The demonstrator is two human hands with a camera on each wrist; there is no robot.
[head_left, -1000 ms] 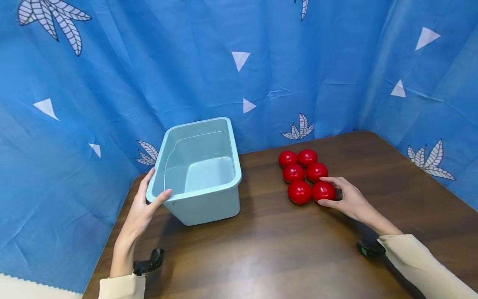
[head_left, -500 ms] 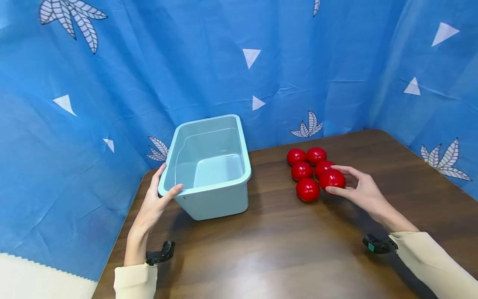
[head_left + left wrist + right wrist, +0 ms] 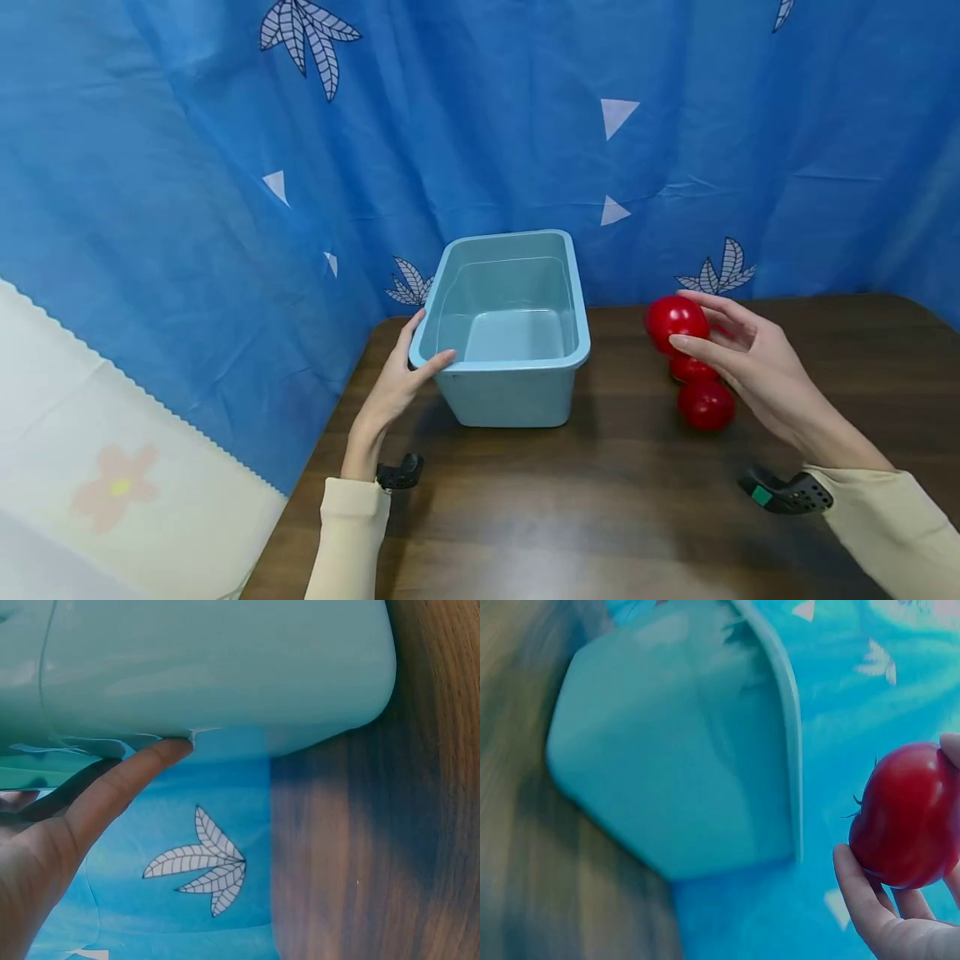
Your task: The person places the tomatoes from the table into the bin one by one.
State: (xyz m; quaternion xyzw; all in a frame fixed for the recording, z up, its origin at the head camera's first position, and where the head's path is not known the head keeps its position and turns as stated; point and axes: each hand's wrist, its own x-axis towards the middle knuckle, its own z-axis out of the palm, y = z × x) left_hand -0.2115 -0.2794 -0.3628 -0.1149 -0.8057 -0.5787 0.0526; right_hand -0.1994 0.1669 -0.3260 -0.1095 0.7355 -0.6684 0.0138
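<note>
A light-blue plastic bin stands on the table, left of the tomatoes. My left hand holds its near left corner, thumb on the front rim and fingers along the left side; the left wrist view shows a fingertip touching the bin's wall. My right hand grips a red tomato between thumb and fingers, lifted above the table. Thin green sepals show on this tomato in the right wrist view. Below it lie one tomato and another partly covered tomato; any others are hidden behind the hand.
A brown wooden table carries everything. A blue patterned curtain hangs right behind the bin and along the left. A pale cloth lies beyond the table's left edge.
My right hand has taken hold of the nearest right-hand tomato, raised it and moved it left toward the bin. The left hand keeps its hold. The head view has turned left.
</note>
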